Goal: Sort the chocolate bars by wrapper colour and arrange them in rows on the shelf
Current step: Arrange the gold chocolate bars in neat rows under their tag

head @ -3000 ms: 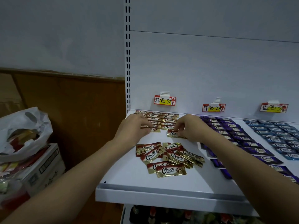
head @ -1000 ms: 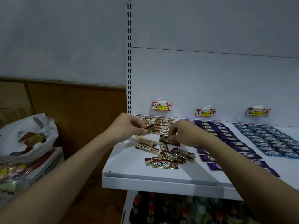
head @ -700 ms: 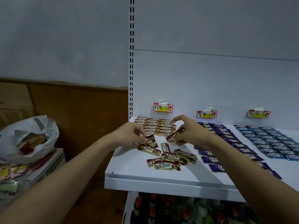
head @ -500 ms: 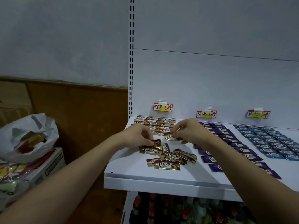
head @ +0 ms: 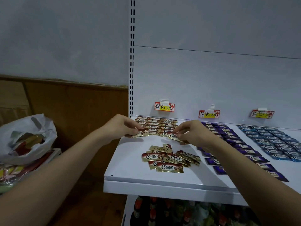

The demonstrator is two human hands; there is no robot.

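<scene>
White plastic bag (head: 24, 136) far left. Left hand (head: 123, 128) pinching gold-brown wrapped chocolate bar (head: 140, 133) at front of brown rows (head: 156, 125) on white metal shelf (head: 130, 168). Right hand (head: 193, 134) fingers clamped on another gold-brown bar (head: 173, 136). Loose brown pile (head: 167, 160) nearer front; purple rows (head: 228, 137), blue rows (head: 273, 139) rightward.
</scene>
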